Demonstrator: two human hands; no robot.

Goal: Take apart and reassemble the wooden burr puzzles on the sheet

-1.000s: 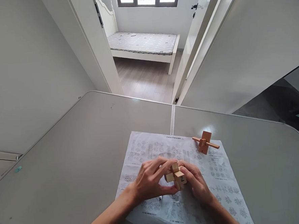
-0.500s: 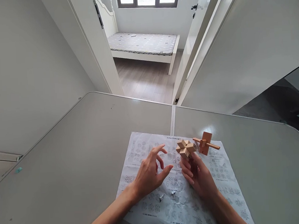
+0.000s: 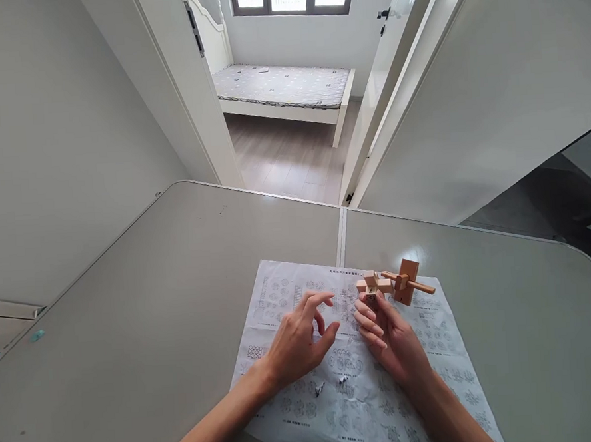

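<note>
A pale wooden interlocking burr puzzle [image 3: 371, 282] is pinched between the thumb and fingers of my right hand [image 3: 393, 335], held above the printed sheet. Its blocks cross each other, and my fingertips hide its lower part. To its left, my left hand [image 3: 305, 330] hovers over the paper with fingers curved and apart, holding nothing. Just right of the puzzle is a reddish-brown wooden piece [image 3: 407, 282], a flat board crossed by a thin stick. Beneath both hands lies the creased instruction sheet [image 3: 297, 414], printed with several rows of small diagrams.
The grey table [image 3: 131, 324] spreads around the paper, with a pale seam [image 3: 342, 235] running to its far edge. Two small torn scraps [image 3: 320, 389] lie on the sheet. Past the table, a doorway leads to a room with a bed [image 3: 285, 88].
My right hand has turned the burr puzzle, so a different side now faces me. My left hand has barely moved, its fingers curling slightly.
</note>
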